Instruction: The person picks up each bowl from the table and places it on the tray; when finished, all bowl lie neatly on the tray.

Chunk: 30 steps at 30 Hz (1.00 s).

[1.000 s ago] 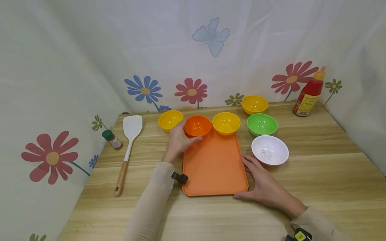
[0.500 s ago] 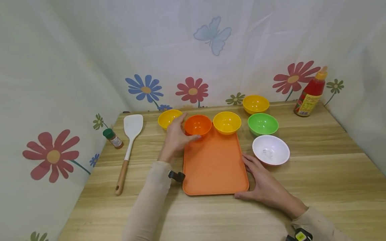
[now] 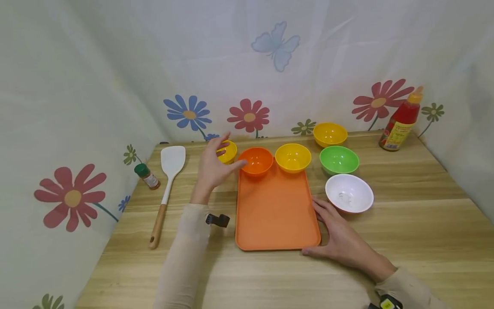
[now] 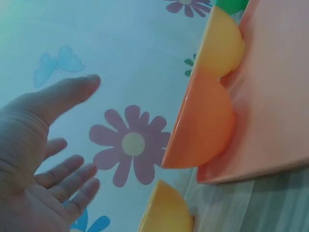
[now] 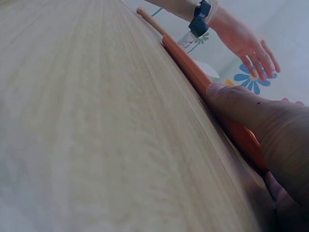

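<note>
One orange bowl sits on the tray, far left corner; one yellow bowl, far right. Right hand spread round near right corner, likely bracing the tray. Left hand spread, empty, just off orange bowl.

Glossy plastic bowls, matt tray

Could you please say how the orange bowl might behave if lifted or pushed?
The orange bowl looks empty and plastic-like, so it is probably light. Its glossy surface may be slippery. It narrows downward, so pushing its rim could tip it.
</note>
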Each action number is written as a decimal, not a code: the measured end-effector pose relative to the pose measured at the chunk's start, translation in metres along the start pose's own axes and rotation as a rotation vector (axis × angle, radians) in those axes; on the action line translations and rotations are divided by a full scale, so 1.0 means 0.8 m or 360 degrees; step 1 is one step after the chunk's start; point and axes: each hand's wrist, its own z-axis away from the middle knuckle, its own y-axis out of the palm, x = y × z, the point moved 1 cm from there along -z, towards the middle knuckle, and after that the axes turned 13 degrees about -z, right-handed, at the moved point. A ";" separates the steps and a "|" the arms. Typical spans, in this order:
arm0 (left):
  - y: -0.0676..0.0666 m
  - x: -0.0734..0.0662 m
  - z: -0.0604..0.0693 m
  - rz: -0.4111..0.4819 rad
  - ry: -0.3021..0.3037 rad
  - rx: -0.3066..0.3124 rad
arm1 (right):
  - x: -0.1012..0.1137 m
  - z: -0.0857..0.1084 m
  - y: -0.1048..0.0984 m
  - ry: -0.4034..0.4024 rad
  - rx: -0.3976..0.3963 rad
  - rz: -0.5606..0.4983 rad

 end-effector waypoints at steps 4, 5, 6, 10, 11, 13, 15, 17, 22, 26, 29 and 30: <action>-0.014 0.008 -0.004 0.0097 0.0064 -0.0126 | 0.000 0.000 -0.001 0.0010 0.0005 0.0006; -0.017 0.010 -0.005 0.0120 0.0068 -0.0149 | 0.000 -0.001 -0.002 0.0009 0.0006 0.0004; -0.020 0.012 -0.005 0.0143 0.0068 -0.0168 | 0.000 -0.001 -0.002 0.0008 0.0007 0.0004; -0.026 0.027 -0.009 0.0194 0.0048 -0.0225 | 0.000 -0.002 -0.003 0.0017 0.0009 0.0002; -0.026 0.032 -0.009 0.0187 0.0040 -0.0240 | 0.000 -0.002 -0.003 0.0018 0.0012 0.0001; -0.024 0.043 -0.008 0.0188 0.0017 -0.0261 | -0.001 -0.001 -0.002 0.0015 0.0017 -0.0001; -0.022 0.054 -0.006 0.0163 -0.0021 -0.0272 | -0.002 0.000 0.000 0.0011 0.0018 0.0002; -0.018 0.065 -0.007 0.0156 -0.0045 -0.0275 | -0.001 0.000 0.001 0.0002 0.0016 0.0003; -0.007 0.087 -0.007 0.0136 -0.0145 -0.0254 | 0.000 0.001 0.002 0.0003 0.0009 0.0021; 0.000 0.099 -0.005 0.0151 -0.0225 -0.0202 | 0.000 0.000 0.001 0.0003 0.0005 0.0034; 0.005 0.107 -0.004 0.0184 -0.0285 -0.0145 | 0.001 0.001 0.001 -0.0005 0.0002 0.0034; 0.006 0.109 -0.004 0.0186 -0.0305 -0.0127 | 0.001 0.001 0.000 -0.0009 0.0002 0.0034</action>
